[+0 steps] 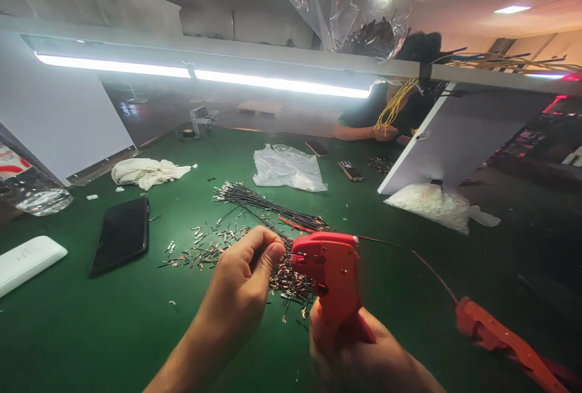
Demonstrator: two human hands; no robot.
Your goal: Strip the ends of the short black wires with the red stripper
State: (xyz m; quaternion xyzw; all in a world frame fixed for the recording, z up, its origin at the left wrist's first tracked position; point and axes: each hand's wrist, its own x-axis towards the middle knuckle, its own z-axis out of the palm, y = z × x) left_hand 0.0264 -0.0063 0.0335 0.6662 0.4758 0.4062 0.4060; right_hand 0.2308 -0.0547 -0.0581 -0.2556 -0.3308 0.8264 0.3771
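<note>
My right hand (359, 350) is wrapped around the handle of a red wire stripper (336, 272), held upright with its jaws facing left. Between the thumb and fingers of my left hand (248, 272) a thin black wire is pinched, its end at the stripper's jaws. Behind both hands lies a bundle of black wires (273, 205) with bare, shiny ends at the left. Cut wire scraps and bits of copper (291, 281) are heaped under and around the stripper. At the lower right rests a second red stripper-like tool (504, 332).
On the green table (173, 344) lie a black phone (120, 235), a white power bank (30, 262), a white cloth (148, 171) and a clear plastic bag (288, 168). A bag of white pieces (436, 202) sits at right. Across the table, another person's hand (385, 133) holds yellow wires.
</note>
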